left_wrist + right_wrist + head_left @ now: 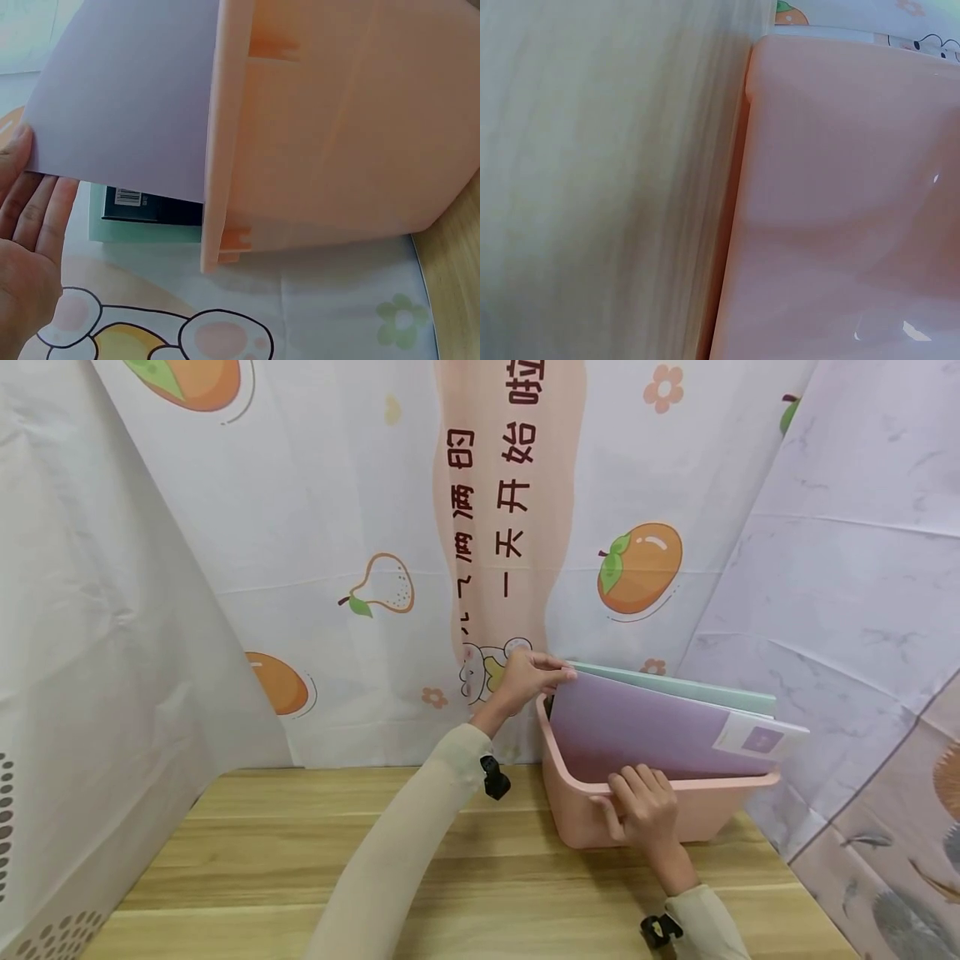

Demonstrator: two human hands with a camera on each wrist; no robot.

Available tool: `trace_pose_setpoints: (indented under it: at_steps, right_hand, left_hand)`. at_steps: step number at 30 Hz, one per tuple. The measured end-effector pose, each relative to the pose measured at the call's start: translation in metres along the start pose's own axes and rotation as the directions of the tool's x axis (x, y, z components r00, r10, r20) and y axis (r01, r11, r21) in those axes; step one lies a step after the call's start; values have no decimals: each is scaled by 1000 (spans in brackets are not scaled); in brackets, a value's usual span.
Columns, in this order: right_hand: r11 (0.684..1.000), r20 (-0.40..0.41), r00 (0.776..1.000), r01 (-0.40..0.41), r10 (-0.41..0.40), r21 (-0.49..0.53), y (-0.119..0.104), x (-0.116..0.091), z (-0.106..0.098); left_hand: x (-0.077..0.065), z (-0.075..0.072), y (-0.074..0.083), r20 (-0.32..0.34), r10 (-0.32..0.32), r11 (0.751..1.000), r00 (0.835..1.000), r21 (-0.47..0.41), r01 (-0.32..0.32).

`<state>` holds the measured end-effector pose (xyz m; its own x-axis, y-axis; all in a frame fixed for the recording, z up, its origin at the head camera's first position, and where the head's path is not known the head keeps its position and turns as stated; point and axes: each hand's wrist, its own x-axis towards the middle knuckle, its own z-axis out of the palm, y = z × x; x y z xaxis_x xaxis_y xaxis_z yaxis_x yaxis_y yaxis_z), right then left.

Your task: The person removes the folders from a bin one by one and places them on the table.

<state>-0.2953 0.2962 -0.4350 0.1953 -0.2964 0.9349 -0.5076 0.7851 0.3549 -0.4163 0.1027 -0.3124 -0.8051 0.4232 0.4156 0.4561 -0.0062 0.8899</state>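
A pink storage bin [622, 814] stands at the right back of the table. In it a thin purple notebook [645, 718] with a white label leans upright, its top above the rim. My left hand [527, 681] pinches the notebook's upper left corner between thumb and fingers. Behind it stands a mint-green notebook [697, 687], and the left wrist view also shows a dark item [154, 208] with a barcode between them. My right hand [647, 806] grips the bin's near rim, fingers over the top and thumb on the outside. The right wrist view shows only the bin's wall [840, 187], not the hand.
The wooden table [247, 852] extends left of and in front of the bin. A white cloth [337, 510] with fruit prints hangs right behind the bin, and another hanging cloth [847, 610] is close on its right. Wrist cameras are strapped to both forearms.
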Motion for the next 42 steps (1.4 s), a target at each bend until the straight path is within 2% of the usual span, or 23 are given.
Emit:
trace_pose_setpoints:
  at_steps: [7, 13, 25, 33, 42]
  right_hand:
    - [1000, -3, 1000, 14, -14, 6, -1, 2, 1]
    - [1000, -9, 1000, 10, -10, 9, 0, 4, 1]
    - [1000, -10, 1000, 9, -9, 6, -1, 5, -1]
    - [1000, -1, 1000, 7, -7, 11, -3, 3, -3]
    - [1000, 1, 1000, 5, -5, 1, -2, 3, -4]
  left_hand:
    - [-2, -2, 6, -33, 1, 1000, 999, -1, -1]
    - [3, -3, 19, -55, 61, 998, 997, -29, -63]
    - [5, -5, 38, -126, 99, 993, 987, -46, -106]
    - [6, -9, 59, -155, 106, 991, 982, -67, -118]
    - [8, -11, 89, -192, 226, 969, 955, -59, -241]
